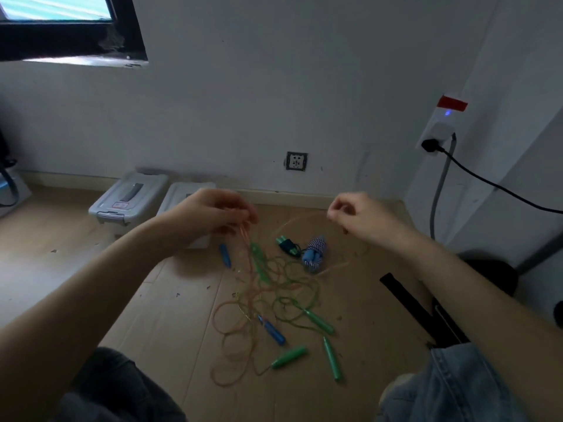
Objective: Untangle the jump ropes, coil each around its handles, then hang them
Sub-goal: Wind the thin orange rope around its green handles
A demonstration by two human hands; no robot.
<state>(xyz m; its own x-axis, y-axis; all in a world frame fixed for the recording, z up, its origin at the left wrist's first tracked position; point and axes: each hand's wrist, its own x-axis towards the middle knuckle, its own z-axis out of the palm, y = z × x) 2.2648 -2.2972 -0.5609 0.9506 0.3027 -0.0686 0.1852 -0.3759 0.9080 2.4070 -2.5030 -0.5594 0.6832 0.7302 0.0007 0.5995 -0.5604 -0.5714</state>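
Knees (pixel 128 388) frame tangled jump ropes (pixel 274 293) on the floor (pixel 91 269).
Left hand (pixel 213 211) pinches orange strands; right hand (pixel 356 214) pinches an orange strand, both raised above the tangle.

Dim, soft-focus room, lit from upper-left window (pixel 58 13).

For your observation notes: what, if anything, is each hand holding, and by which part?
Both hold the thin orange rope by its cord, not a handle. The left hand grips gathered strands; the right hand pinches one strand between its fingers.
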